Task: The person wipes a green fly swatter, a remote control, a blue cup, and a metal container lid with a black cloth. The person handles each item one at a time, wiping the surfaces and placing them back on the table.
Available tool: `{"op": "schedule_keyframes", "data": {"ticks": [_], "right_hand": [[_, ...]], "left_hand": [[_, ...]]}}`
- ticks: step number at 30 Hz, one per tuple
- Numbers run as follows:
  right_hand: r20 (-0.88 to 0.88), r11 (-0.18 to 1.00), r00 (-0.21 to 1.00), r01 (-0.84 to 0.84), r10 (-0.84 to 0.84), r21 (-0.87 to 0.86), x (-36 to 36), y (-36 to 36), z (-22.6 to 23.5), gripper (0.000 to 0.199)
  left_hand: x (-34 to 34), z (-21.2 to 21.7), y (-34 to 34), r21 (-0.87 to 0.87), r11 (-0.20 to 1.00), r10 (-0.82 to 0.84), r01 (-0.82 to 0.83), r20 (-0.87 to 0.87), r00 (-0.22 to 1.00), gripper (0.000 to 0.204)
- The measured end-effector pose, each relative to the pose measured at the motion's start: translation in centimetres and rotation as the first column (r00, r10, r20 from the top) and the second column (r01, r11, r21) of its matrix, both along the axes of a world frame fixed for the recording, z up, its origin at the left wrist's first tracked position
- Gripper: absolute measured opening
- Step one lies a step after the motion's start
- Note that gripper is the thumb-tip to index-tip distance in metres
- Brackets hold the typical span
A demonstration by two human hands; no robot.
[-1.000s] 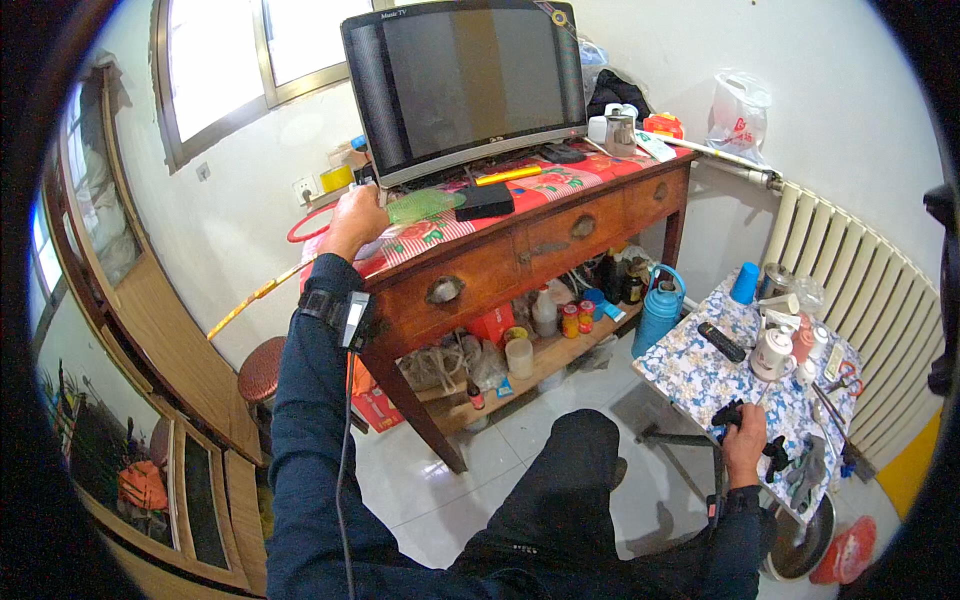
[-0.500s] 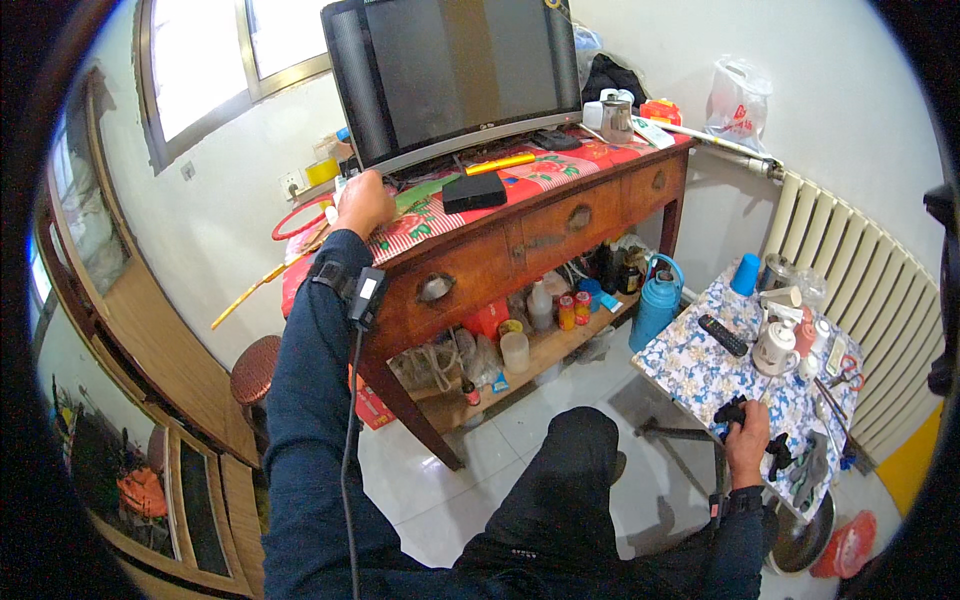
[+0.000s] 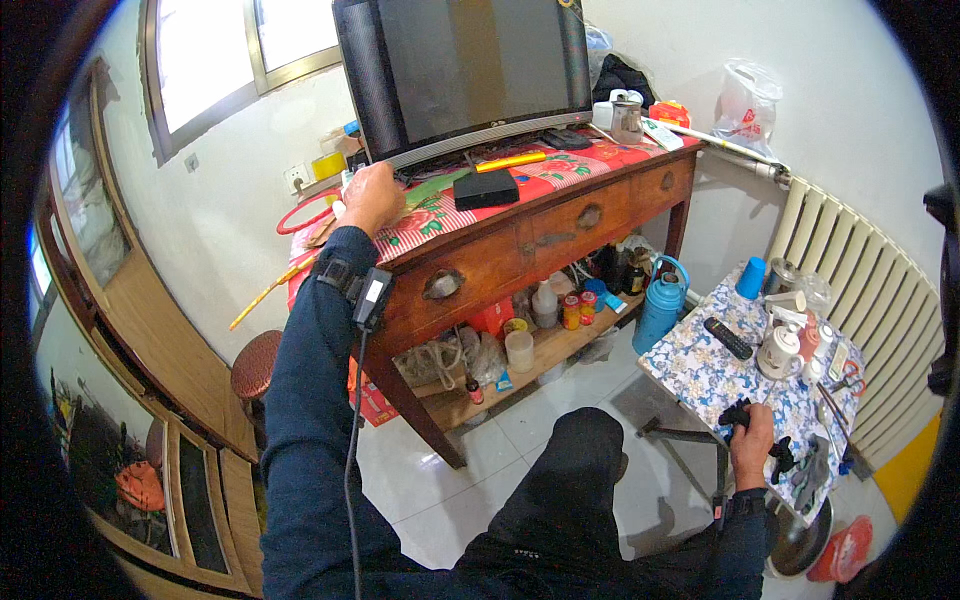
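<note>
My left hand is over the left end of a wooden desk, beside the foot of a large television. Its fingers are curled closed; what they hold, if anything, is hidden, though a small white thing shows at their left edge. Near it lie a red hoop and a yellow stick that juts past the desk's edge. My right hand is closed on a crumpled black cloth at the near edge of a small flower-patterned table. Next to that hand lies a grey cloth.
A black box and a yellow tube lie before the television. On the small table stand a blue cup, a remote control and a white teapot. A blue flask stands between desk and table; a radiator is behind.
The whole view has shifted slightly, so the desk and television sit a little further right and lower. Both hands keep nearly the same places, the right one still closed on the black cloth.
</note>
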State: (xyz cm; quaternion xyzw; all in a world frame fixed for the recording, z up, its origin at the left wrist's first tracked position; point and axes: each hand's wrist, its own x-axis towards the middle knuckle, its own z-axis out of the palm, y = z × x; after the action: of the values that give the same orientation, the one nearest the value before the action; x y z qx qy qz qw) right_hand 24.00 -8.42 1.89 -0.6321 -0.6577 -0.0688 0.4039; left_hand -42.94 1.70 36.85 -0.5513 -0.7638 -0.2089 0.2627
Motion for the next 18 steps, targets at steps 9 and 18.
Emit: {"op": "schedule_keyframes", "data": {"ticks": [9, 18], "right_hand": [[0.004, 1.0, 1.0, 0.006, -0.006, -0.005, 0.1, 0.1, -0.2, 0.037], [0.0, 1.0, 1.0, -0.001, 0.001, 0.01, 0.0, 0.0, 0.0, 0.037]], "left_hand": [[-0.2, 0.3, -6.4, -0.179, 0.984, -0.037, 0.024, -0.068, 0.997, 0.028], [-2.3, -0.7, -6.9, -0.143, 0.989, 0.026, -0.043, -0.117, 0.993, 0.024]]}}
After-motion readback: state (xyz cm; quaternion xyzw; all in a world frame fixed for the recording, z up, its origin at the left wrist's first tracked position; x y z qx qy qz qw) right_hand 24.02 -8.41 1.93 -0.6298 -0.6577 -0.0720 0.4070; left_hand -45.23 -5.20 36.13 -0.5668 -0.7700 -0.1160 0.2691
